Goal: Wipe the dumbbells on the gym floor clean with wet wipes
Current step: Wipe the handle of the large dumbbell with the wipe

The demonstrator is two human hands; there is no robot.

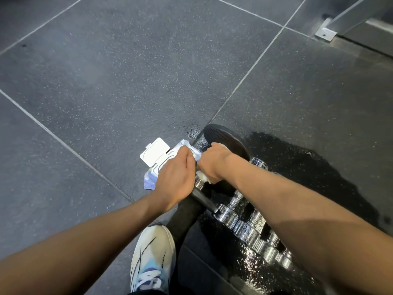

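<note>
A large black dumbbell [225, 138] lies on the floor, with its chrome handle running down to a nearer black head [185, 218]. My right hand [212, 162] grips a bunched white wet wipe [202, 177] just above the handle. To the left lies a wet wipes pack [150, 182] with its white lid [155, 154] flipped open. My left hand [176, 179] lies over the pack with its fingers curled onto the pack's far end, right beside my right hand. A row of several small chrome dumbbells [244, 225] lies under my right forearm, partly hidden.
The dark speckled floor tiles are wet and shiny around the dumbbells [287, 158]. My white and blue shoe [153, 258] stands close below the black dumbbell. A metal frame with a bolted foot plate [325, 34] stands at the far right.
</note>
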